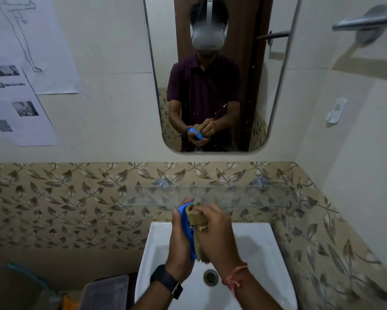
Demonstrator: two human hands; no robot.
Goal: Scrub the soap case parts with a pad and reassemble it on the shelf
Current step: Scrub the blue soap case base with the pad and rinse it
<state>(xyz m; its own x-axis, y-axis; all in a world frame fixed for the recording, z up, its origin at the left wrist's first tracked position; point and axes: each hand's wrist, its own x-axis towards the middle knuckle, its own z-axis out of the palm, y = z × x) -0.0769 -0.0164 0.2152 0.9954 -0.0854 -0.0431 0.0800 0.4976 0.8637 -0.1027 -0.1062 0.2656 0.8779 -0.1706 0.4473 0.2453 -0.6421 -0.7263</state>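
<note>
Left hand (179, 240): grips the blue soap case part (187, 229), held on edge above the white sink (259, 247).
Right hand (217, 233): clutches the tan pad (195, 217), pressing it against the part.
Shelf (210, 195): glass, just behind the hands.

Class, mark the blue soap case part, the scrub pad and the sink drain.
blue soap case part (185, 221), head view, its slotted blue face.
scrub pad (195, 214), head view, upper tan fold.
sink drain (210, 277), head view, metal centre.
</note>
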